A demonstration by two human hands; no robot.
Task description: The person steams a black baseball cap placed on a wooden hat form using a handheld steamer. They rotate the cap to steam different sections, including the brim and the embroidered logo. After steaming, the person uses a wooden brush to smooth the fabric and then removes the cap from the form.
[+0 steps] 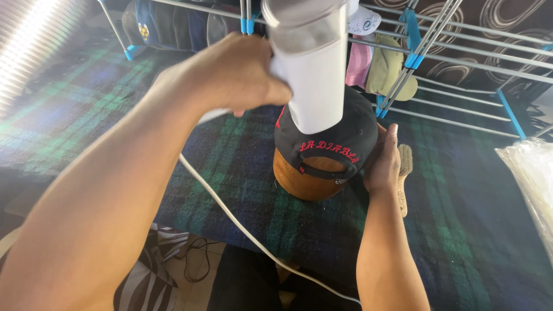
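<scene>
My left hand [230,75] grips a white handheld appliance [311,69] with a white cord [230,213], held just above a black cap [328,138] with red stitched lettering on its back. The cap sits on a rounded brown form [299,181]. My right hand [383,164] rests flat against the cap's right side, fingers pointing up. A wooden brush [405,167] lies just right of that hand.
A dark blue and green plaid blanket [461,219] covers the work surface. A metal drying rack with blue joints [438,52] stands behind, hung with pink, olive, white and dark caps. A clear plastic bag [533,178] lies at the right edge.
</scene>
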